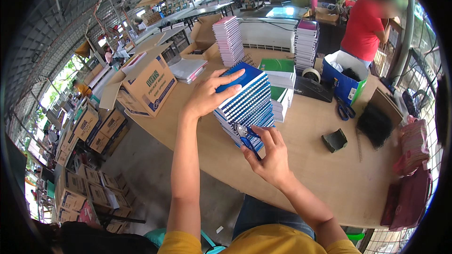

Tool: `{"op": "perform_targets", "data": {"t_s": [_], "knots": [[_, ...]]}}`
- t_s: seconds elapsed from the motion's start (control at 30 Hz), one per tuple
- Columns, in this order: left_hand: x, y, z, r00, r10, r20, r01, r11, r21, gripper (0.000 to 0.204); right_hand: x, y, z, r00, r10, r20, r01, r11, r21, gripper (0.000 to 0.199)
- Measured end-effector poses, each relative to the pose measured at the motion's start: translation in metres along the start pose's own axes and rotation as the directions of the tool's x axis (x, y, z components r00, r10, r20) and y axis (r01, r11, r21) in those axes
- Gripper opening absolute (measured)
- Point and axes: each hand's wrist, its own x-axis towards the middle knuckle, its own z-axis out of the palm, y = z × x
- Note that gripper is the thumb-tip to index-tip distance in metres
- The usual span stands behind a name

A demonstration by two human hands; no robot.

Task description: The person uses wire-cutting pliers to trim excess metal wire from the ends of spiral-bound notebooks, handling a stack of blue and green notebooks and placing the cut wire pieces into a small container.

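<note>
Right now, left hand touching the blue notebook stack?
Touching. Head view: the left hand lays its fingers across the top of the blue notebook stack.

The table [310,174] offers passage near right; green notebooks [278,66] obstruct farther back.

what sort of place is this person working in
Probably a notebook-binding workshop: a stack of blue spiral notebooks, a pile of black binding coils and an open cardboard carton share one worktable.
</note>
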Motion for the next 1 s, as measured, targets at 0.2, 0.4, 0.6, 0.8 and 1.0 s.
{"op": "perform_targets", "data": {"t_s": [0.2, 0.4, 0.6, 0.8, 1.0], "knots": [[0.002, -0.001, 0.002, 1.000, -0.006, -0.002, 0.006, 1.000, -0.019, 0.047, 0.001, 0.013, 0.000, 0.775, 0.425, 0.469, -0.631, 0.564, 0.532, 0.039], [0.001, -0.006, 0.003, 0.999, -0.030, -0.016, 0.029, 0.998, -0.064, 0.047, 0.001, 0.000, -0.006, 0.974, 0.193, 0.121, -0.218, 0.943, 0.250, 0.040], [0.006, -0.016, 0.003, 0.999, -0.008, -0.050, 0.007, 1.000, -0.007, 0.048, -0.008, 0.002, 0.001, 0.999, 0.023, 0.035, -0.022, 0.999, -0.040, 0.040], [0.003, -0.011, 0.003, 0.999, -0.010, -0.032, 0.011, 1.000, 0.026, 0.048, -0.009, 0.002, 0.001, 0.907, 0.321, 0.274, -0.406, 0.840, 0.360, 0.034], [0.003, -0.014, 0.001, 0.999, -0.013, -0.043, 0.013, 1.000, -0.005, 0.048, -0.014, 0.008, 0.004, 0.928, 0.299, 0.223, -0.361, 0.872, 0.331, 0.036]]}}
